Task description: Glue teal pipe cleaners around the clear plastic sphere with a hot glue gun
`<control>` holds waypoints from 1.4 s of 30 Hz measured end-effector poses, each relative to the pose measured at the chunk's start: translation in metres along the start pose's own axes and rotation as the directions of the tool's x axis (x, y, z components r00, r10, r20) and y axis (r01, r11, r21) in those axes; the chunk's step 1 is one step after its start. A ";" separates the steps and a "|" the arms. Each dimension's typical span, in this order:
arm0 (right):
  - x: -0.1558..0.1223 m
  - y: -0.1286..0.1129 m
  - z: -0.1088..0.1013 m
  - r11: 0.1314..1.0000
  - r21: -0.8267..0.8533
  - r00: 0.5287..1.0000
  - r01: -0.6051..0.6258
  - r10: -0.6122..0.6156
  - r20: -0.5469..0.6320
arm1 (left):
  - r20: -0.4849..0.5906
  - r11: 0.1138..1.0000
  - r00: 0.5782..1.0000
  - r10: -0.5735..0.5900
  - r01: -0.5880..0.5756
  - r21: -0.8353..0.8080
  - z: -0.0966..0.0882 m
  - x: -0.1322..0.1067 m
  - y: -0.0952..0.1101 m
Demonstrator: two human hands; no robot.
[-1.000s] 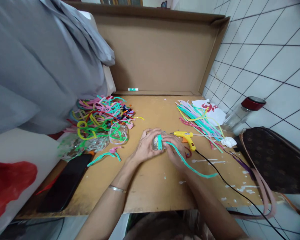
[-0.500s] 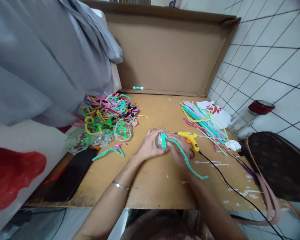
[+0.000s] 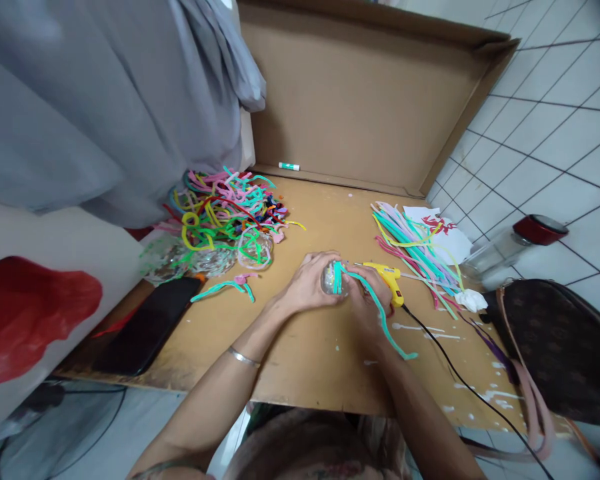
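Observation:
Near the middle of the table, my left hand [image 3: 307, 285] curls around a small clear, rounded plastic piece [image 3: 327, 281]. A teal pipe cleaner [image 3: 383, 320] lies in upright strands across that piece, and its loose end trails over my right hand [image 3: 365, 305] toward the table's front. My right fingers press against the right side of the piece; their tips are partly hidden. Just beyond the right hand, a yellow glue gun [image 3: 393, 284] lies on the table with its nozzle pointing left.
A tangled heap of coloured pipe cleaners [image 3: 220, 213] is at the left, above a black phone [image 3: 147, 327]. Straight pipe cleaners [image 3: 415, 247] lie at the right by a glass bottle [image 3: 503, 250] and a brown bag [image 3: 560, 353]. Cardboard [image 3: 360, 100] stands behind; a black cord [image 3: 460, 373] crosses the right side.
The camera view has tilted and shifted slightly. Both hands stay on the clear piece, the right hand drawn a little closer around it, with the teal strand still trailing.

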State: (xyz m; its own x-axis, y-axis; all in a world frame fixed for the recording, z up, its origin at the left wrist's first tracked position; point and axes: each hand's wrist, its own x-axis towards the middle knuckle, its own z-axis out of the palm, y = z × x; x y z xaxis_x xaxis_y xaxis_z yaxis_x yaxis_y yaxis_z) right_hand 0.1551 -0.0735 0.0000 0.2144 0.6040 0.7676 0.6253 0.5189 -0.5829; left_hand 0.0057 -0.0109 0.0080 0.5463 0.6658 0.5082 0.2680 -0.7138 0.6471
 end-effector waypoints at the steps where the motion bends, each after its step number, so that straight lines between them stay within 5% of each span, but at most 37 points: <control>1: 0.000 0.001 0.000 1.000 -0.011 1.000 -0.002 0.001 -0.008 | 0.002 1.000 1.000 0.000 0.000 0.001 0.000 0.000 0.000; 9: 0.001 0.008 0.001 0.978 -0.207 0.999 0.035 -0.034 0.008 | -0.003 1.000 1.000 -0.019 0.019 0.018 0.002 0.003 0.000; 18: 0.002 0.010 0.000 0.870 -0.442 0.976 0.217 -0.202 0.081 | -0.031 1.000 0.999 -0.017 0.018 0.017 0.004 0.004 0.000; 29: -0.006 0.007 0.002 0.887 -0.434 0.987 0.157 -0.129 0.094 | -0.034 0.996 0.995 -0.091 0.090 -0.022 0.004 0.004 -0.005; 36: -0.006 0.000 -0.003 0.804 -0.487 0.939 0.340 -0.321 0.125 | -0.032 0.994 0.994 -0.106 0.105 -0.024 0.003 0.005 -0.005; 42: -0.009 0.005 -0.004 0.778 -0.509 0.923 0.369 -0.372 0.100 | -0.025 0.990 0.991 -0.135 0.133 -0.055 0.002 0.006 -0.007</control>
State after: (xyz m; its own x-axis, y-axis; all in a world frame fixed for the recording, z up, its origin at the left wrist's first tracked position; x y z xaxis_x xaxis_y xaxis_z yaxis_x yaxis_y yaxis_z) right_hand 0.1593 -0.0791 -0.0088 -0.1097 0.4250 0.8985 0.9472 0.3187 -0.0351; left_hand 0.0085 -0.0023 0.0051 0.4851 0.7610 0.4307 0.2944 -0.6059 0.7390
